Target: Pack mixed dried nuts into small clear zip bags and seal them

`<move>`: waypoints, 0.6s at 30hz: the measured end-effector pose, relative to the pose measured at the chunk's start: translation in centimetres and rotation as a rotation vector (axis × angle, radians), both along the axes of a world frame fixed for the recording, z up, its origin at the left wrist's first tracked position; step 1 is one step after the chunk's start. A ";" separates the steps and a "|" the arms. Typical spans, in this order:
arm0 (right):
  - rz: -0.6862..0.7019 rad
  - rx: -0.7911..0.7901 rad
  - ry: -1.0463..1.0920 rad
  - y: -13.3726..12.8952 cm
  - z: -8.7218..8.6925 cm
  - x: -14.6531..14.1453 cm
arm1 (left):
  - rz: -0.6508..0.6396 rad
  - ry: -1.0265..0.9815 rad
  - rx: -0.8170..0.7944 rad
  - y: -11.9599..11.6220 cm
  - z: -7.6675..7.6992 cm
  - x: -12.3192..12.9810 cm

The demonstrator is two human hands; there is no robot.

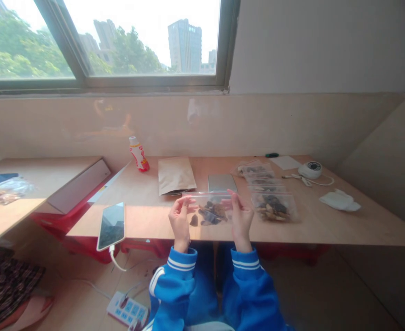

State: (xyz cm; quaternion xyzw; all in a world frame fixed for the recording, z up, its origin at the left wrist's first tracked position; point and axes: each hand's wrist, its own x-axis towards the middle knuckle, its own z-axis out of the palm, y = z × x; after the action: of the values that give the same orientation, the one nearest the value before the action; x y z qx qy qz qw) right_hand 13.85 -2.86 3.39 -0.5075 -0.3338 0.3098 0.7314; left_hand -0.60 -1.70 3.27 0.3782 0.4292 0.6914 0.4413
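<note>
The left hand [180, 220] and right hand [240, 220] are pinching a clear bag [205, 197] of dark dried bits [212, 214] in narrow grips, holding it over the surface [147, 220], with room all around.

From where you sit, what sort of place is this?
Probably a city office or workroom: a long wooden desk under a window, tower blocks outside, and a power strip on the floor.

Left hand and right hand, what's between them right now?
In the head view, a clear plastic bag spans the gap between the left hand and the right hand, with dark dried pieces inside it.
</note>
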 end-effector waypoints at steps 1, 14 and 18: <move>-0.009 -0.006 -0.002 -0.2 0.1 0.0 | 0.009 -0.005 0.002 -0.2 0.2 0.1; 0.202 -0.002 0.035 -1.0 0.1 1.3 | -0.013 -0.034 0.023 -1.2 1.4 0.5; 0.195 -0.010 -0.032 -1.0 0.3 1.9 | 0.001 0.071 0.041 -0.8 1.0 0.2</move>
State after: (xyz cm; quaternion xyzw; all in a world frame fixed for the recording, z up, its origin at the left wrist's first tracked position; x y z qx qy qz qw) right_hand 15.71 -3.84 3.66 -0.4811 -0.3916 0.3733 0.6898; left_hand -0.37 -2.55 4.23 0.4114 0.4305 0.6864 0.4175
